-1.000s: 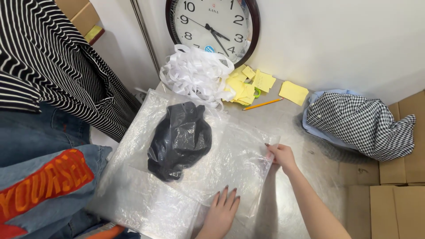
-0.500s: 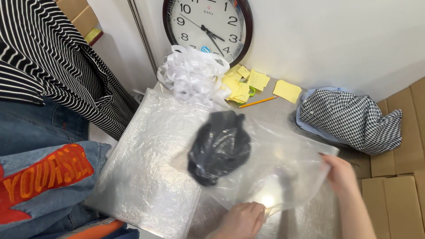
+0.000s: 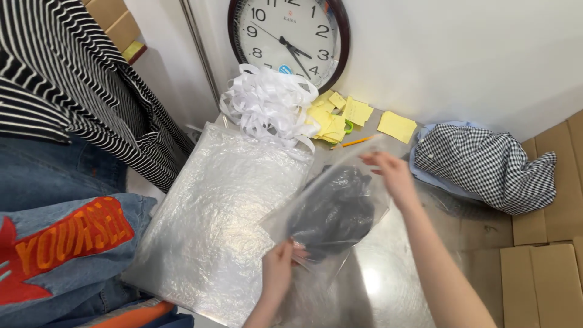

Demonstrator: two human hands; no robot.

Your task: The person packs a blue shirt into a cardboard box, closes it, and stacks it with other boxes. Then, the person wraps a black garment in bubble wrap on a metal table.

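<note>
A clear plastic bag with a dark folded garment inside is lifted off the table, tilted. My left hand pinches the bag's lower corner. My right hand grips its upper edge. Below and to the left, a stack of clear plastic bags lies flat on the shiny metal table.
A pile of white strips and yellow sticky notes lie near the wall under a round clock. A checked cloth sits at right, cardboard boxes beyond it. Striped and denim garments hang at left.
Both hands have lifted the bag with the dark garment off the stack and carried it to the right, tilting it up. The stack of bags now lies uncovered.
</note>
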